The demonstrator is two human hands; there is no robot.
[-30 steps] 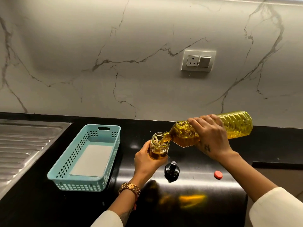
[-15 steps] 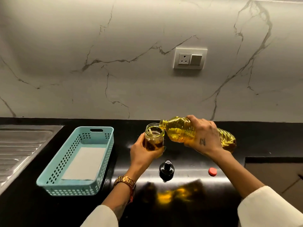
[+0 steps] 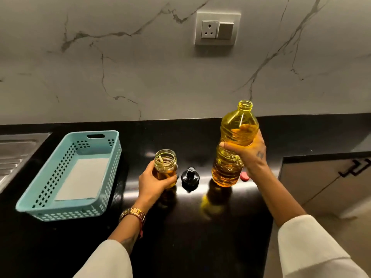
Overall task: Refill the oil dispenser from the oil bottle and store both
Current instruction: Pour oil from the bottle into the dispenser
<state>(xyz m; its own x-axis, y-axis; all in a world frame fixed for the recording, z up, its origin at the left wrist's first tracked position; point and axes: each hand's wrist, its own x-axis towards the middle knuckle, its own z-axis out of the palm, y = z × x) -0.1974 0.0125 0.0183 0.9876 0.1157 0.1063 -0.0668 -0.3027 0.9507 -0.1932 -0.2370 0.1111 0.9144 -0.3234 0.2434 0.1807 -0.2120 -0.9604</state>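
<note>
Glass jar [image 3: 165, 166], open-topped, part full of oil, on the black counter [image 3: 180, 227]; left hand [image 3: 154, 182] fingers wrapped round it. Right hand [image 3: 249, 153] clamps the uncapped oil bottle [image 3: 233, 145] upright, base apparently just off the counter. Black lid [image 3: 190, 178] between them, red cap [image 3: 244, 176] behind the bottle. Teal basket [image 3: 66, 212] left, beside the sink [image 3: 14, 155]. Marble wall behind; both forearms reach forward.

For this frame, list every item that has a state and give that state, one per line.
oil bottle: upright, uncapped, held by right hand
oil dispenser: upright, open-topped, partly filled, held by left hand
black dispenser top: off, standing on the counter
red cap: off, on the counter, partly hidden
teal basket: holds neither container
wall socket: nothing plugged in
</note>
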